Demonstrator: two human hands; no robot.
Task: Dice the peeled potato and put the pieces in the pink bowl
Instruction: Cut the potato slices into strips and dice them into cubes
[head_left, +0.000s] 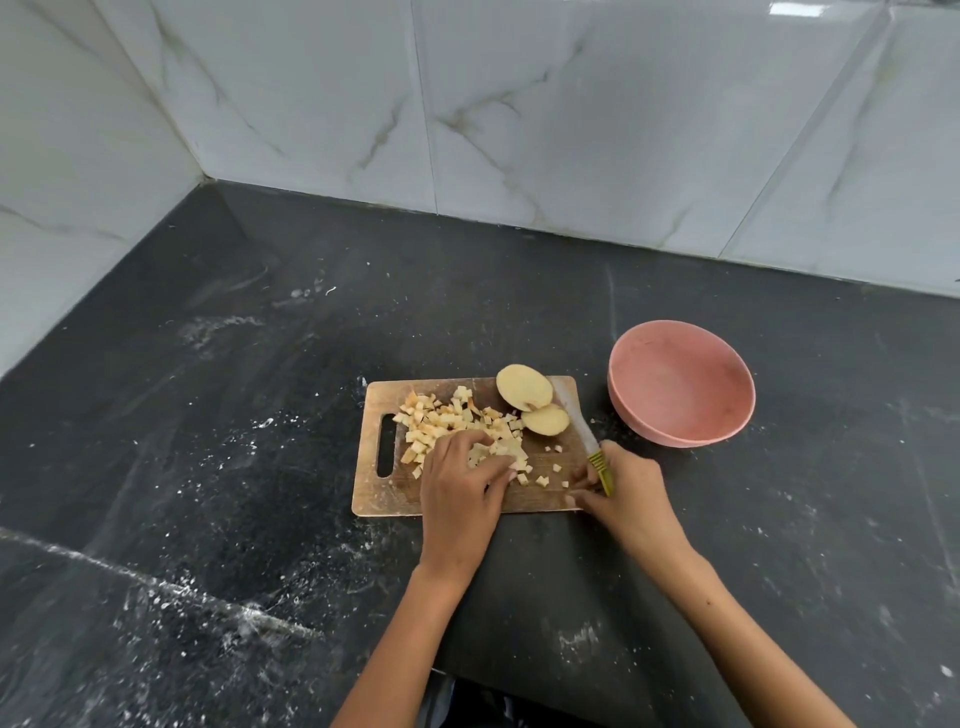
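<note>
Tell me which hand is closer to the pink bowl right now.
Right. The right hand holds the knife at the cutting board's right edge, just below-left of the pink bowl. The left hand rests on the diced potato, farther left.

Soft, even daylight here, fairly bright, nothing harsh. The glossy wall tiles (519, 104) catch a small white glare patch at the top right, and a pale sheen spreads over the dark counter (260, 364) on the left. Shadows are faint, just a soft dark band under the pink bowl (680, 384). Wide-angle bending is clear: the tile seams lean outward toward the edges. Focus is slightly soft everywhere, with the corners a little smeared.
</note>
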